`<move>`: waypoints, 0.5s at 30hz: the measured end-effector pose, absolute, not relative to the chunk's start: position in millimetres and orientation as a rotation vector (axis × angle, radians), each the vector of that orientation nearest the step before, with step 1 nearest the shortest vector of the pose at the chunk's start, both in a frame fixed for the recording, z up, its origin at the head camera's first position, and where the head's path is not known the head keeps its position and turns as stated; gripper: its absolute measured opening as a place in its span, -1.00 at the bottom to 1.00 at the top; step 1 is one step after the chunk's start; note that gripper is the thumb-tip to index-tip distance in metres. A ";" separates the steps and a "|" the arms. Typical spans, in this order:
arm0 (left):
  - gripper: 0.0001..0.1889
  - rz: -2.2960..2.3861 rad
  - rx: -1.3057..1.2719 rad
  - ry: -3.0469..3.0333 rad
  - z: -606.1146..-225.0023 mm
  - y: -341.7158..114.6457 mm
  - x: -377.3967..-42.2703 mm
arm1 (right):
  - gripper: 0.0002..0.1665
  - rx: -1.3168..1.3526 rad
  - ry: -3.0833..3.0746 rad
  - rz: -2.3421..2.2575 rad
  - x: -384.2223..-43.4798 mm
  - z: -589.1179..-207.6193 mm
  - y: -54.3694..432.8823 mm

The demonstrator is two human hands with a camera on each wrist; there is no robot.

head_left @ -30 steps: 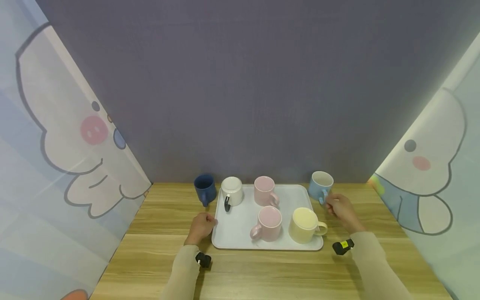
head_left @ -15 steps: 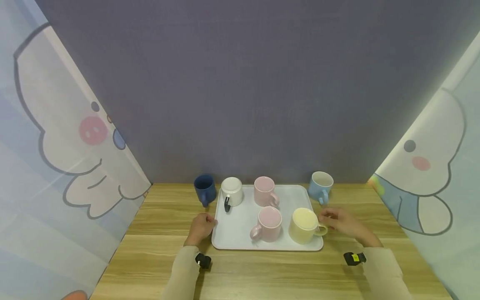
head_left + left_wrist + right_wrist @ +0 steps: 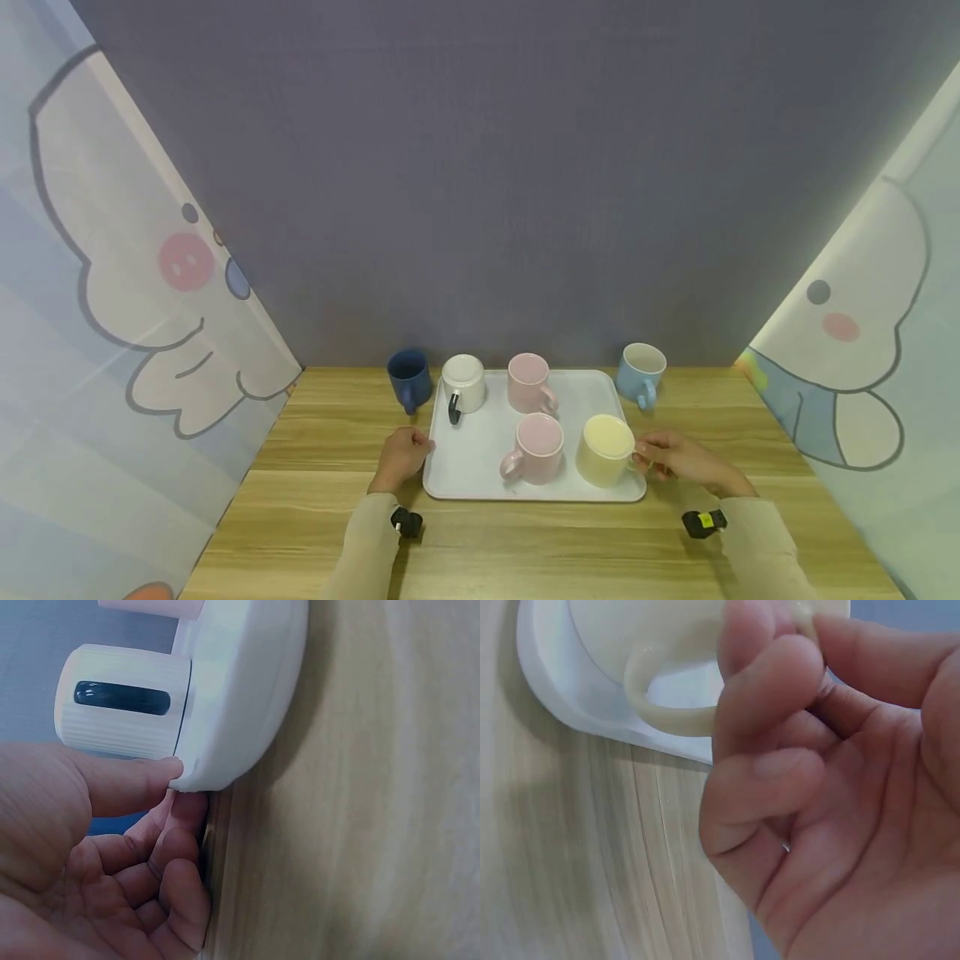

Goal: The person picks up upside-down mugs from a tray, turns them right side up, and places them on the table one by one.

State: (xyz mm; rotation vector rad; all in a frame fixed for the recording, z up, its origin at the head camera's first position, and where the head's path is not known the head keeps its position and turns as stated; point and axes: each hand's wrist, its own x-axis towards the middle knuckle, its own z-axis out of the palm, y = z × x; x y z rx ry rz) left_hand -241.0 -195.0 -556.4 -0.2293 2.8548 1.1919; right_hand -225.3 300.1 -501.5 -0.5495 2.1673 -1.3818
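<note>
A white tray [image 3: 480, 475] lies on the wooden table, bearing several upside-down mugs. At its left edge my left hand [image 3: 403, 457] pinches the rim, thumb [image 3: 142, 780] on top and fingers curled below. On the right my right hand [image 3: 678, 458] pinches the handle [image 3: 664, 716] of the yellow mug [image 3: 604, 454], which stands bottom-up near the tray's right front corner. Left of it is a pink mug [image 3: 540, 450], with another pink mug [image 3: 527, 382] behind. The white mug [image 3: 465, 383] with a black handle is at the back left.
Off the tray, a dark blue mug [image 3: 409, 379] stands upright at the back left and a light blue mug [image 3: 639, 373] upright at the back right. A grey wall [image 3: 517, 192] rises behind the wooden table [image 3: 525, 550]. Printed curtains [image 3: 840, 358] hang on both sides.
My right hand has left the light blue mug's handle, come forward and taken the yellow mug's handle. The yellow mug sits very slightly further left. My left hand keeps its place.
</note>
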 end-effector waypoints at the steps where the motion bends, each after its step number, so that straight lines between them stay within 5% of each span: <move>1: -0.84 1.194 -0.232 2.855 -556.2 -194.9 -240.8 | -0.54 -0.561 2.159 -1.385 -225.5 -502.0 299.8; 15: -0.84 1.197 -0.245 2.839 -555.6 -193.8 -240.8 | -0.54 -0.698 2.130 -1.439 -227.0 -509.1 292.3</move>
